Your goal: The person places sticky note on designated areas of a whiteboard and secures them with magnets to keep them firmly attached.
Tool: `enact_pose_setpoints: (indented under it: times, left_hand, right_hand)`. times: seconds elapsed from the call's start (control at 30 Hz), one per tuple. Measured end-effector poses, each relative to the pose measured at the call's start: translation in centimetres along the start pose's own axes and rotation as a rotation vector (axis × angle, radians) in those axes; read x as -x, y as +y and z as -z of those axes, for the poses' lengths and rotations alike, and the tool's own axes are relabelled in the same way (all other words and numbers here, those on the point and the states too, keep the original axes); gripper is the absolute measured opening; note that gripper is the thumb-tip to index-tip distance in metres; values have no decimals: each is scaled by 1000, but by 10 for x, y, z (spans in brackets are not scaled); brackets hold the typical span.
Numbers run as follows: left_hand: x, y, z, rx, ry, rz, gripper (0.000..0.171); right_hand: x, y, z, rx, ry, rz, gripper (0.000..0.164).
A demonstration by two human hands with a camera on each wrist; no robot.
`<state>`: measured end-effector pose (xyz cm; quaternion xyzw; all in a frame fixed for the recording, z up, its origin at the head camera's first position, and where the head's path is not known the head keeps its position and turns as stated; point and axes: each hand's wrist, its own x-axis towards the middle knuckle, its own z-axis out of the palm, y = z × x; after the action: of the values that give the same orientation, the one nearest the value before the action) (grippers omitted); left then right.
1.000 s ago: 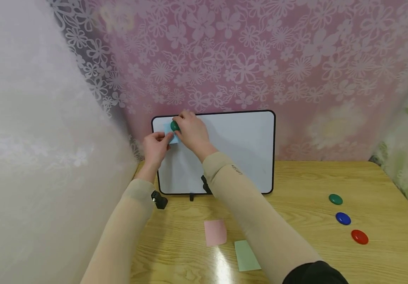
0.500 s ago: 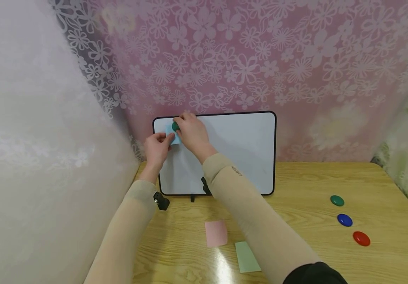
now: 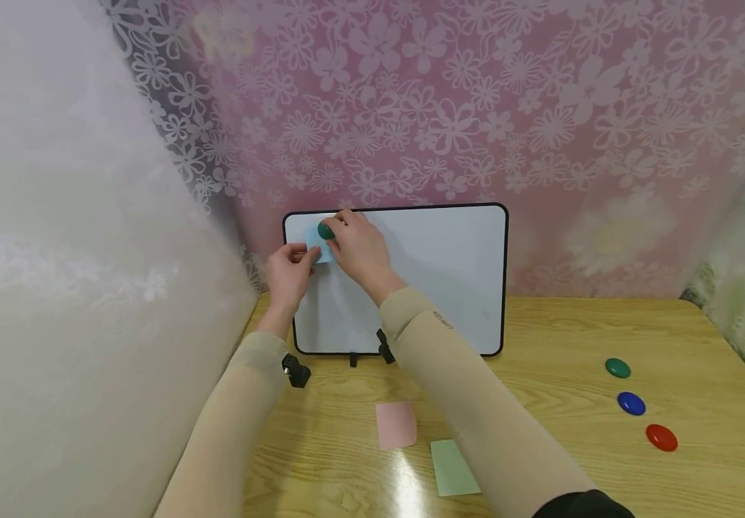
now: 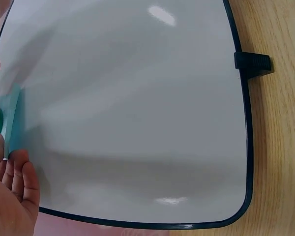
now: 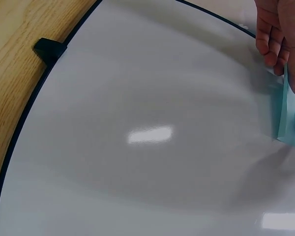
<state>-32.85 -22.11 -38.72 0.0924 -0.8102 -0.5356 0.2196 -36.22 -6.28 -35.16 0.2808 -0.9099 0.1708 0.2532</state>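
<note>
The blue note (image 3: 324,252) is a small, pale square of paper, set against the far left part of the whiteboard (image 3: 437,280), close below the top edge of its black frame. Both wrist views show its lower edge standing a little off the white surface, with a bluish tint on the board beside it. A glossy green disc (image 3: 325,231), round and domed, is on the front of the note, toward its upper part; whether it presses flat there cannot be told.

The left hand (image 3: 289,273) has its thumb and fingers together on the lower left corner of the note, pinching it, the thumb in front and the other fingers curled. The right hand (image 3: 362,252) comes in from the right with thumb and fingers clamped on the green disc by its edge, the back of the hand toward the head camera. The two hands are near each other but apart.

The whiteboard stands upright at the far side of the wooden bench (image 3: 560,338), with a black foot (image 3: 353,360) at its lower edge. Nearer on the bench lie a pink note (image 3: 396,425) and, to its right, a pale green note (image 3: 453,467) partly hidden by the right sleeve (image 3: 469,388). Well to the right lie three more discs (image 3: 632,403), green, blue and red from far to near.
</note>
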Motion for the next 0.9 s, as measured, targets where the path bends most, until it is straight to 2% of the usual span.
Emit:
enact_pose_setpoints:
  times: [0.17, 0.53, 0.9]
  left_hand:
    - [2, -4, 0, 2, 31, -4, 34]
    - [8, -8, 1, 76, 75, -7, 31]
    - [12, -8, 4, 83, 116, -22, 28]
  right_hand:
    - [4, 4, -1, -17, 34, 15, 35]
    - [13, 14, -3, -41, 55, -1, 35]
    - [24, 25, -5, -53, 83, -6, 31]
